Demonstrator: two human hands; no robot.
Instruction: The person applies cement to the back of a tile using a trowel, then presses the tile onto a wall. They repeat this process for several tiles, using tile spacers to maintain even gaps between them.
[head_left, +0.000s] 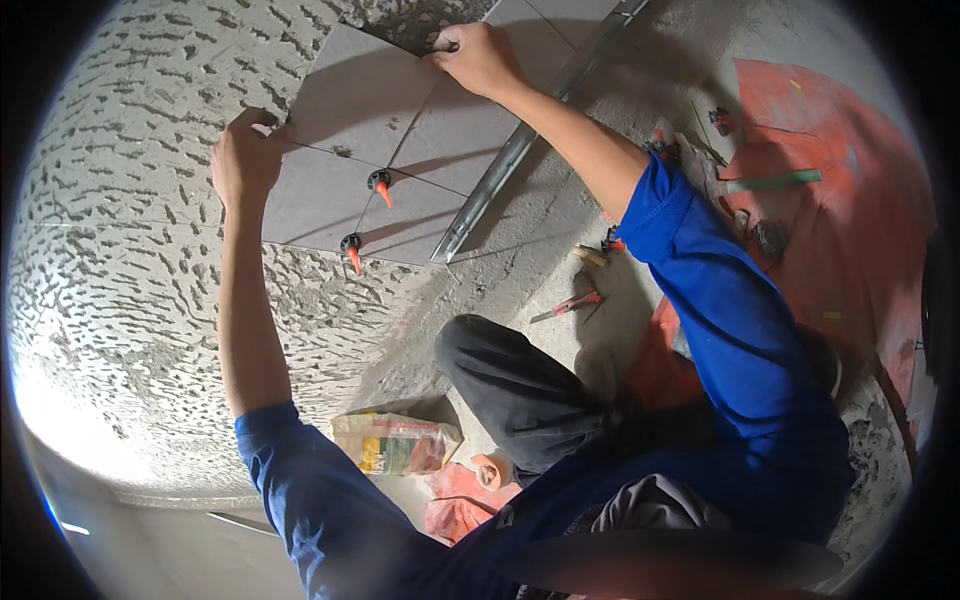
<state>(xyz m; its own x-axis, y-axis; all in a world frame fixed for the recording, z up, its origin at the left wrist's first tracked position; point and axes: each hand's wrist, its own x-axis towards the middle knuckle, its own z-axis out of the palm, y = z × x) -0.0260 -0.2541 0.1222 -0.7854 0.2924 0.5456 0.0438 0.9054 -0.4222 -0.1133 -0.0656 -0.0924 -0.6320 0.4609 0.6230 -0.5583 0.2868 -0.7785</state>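
Nearest to us were our blue sleeves and a bent knee in dark trousers (510, 385). Just beside the knee lay a small printed bag (398, 443) and some crumpled red plastic (455, 500) on the concrete floor. A bit further out, red-handled pliers (572, 303) lay on the floor, well apart from the tiles.

Beyond that came the combed mortar bed (130, 280), ridged all over and covering the left side of the view. On its far part sat the grey tiles, the top-left tile (355, 95) being the one we handled.

Our left hand (243, 160) had its grip clamped on that tile's left corner, fingers curled over the edge. Our right hand (478, 58) had its grip closed on the tile's upper corner, thumb on the face. The tile lay flat on the mortar, tight beside its neighbours.

Two levelling clips with orange wedges stood in the joints: one (380, 184) at the four-tile meeting point, one (351, 247) at the near edge. A metal straightedge (515, 150) lay diagonally along the right side of the tiles. Farthest right was a red sheet (830, 200) with small tools on it, too blurred to identify.
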